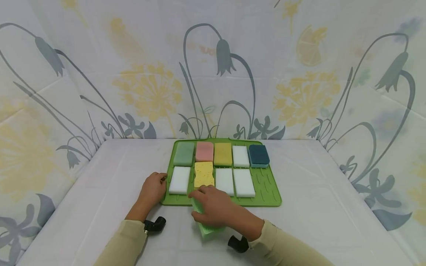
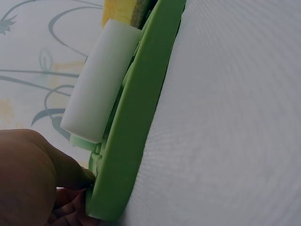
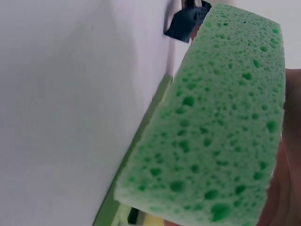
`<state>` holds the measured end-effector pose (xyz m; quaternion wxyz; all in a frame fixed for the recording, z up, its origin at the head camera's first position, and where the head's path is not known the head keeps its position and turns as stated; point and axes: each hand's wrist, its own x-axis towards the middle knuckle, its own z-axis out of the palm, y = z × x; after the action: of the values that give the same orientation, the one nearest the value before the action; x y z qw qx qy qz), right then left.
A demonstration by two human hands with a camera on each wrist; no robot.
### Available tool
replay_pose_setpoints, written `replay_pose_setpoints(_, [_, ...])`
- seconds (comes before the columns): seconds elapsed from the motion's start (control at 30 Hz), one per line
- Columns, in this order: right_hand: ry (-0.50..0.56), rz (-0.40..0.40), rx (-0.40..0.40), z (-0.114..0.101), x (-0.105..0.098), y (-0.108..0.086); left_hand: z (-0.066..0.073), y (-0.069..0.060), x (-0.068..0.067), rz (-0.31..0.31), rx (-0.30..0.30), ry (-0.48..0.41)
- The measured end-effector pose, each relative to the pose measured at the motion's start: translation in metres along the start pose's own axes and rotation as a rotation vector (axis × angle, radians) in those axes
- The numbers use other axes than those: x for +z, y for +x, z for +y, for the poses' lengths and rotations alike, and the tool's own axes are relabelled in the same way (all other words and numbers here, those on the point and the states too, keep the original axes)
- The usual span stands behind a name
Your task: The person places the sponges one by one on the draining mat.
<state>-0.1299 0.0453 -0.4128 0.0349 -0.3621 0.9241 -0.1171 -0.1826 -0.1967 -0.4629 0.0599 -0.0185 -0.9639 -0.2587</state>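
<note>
My right hand [image 1: 215, 207] grips a light green porous sponge [image 3: 211, 117] in front of the green ridged mat [image 1: 264, 201]. Its long face fills much of the right wrist view. In the head view the hand covers most of the sponge and part of the mat's front edge. At the mat's front left side, my left hand [image 1: 154, 189] pinches the rim, the thumb lying on the edge in the left wrist view. Nearest that hand lies a white sponge [image 1: 180, 180]. A yellow porous sponge [image 1: 204, 173] lies just beyond the right hand.
Along the mat's back row lie a green sponge [image 1: 184, 154], a pink sponge [image 1: 204, 151], a yellow sponge [image 1: 223, 154], a white sponge [image 1: 240, 156] and a dark blue sponge [image 1: 259, 156]. Two more white sponges, including one [image 1: 244, 183], lie in front. Patterned cloth surrounds the white table [image 1: 319, 207].
</note>
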Motion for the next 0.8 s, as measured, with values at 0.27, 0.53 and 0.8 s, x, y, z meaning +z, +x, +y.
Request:
replay_pose_setpoints(0.27, [0.001,0.046,0.042,0.018,-0.008,-0.007,0.0,0.0,-0.001,-0.001,-0.002,0.0])
replay_pose_setpoints(0.53, [0.023,0.079,0.118,0.035,-0.019,-0.011,-0.003,0.002,0.002,0.019,0.018,0.0])
replay_pose_setpoints(0.8, [0.04,0.14,0.162,0.054,-0.029,-0.016,-0.004,0.002,0.003,0.018,0.011,0.0])
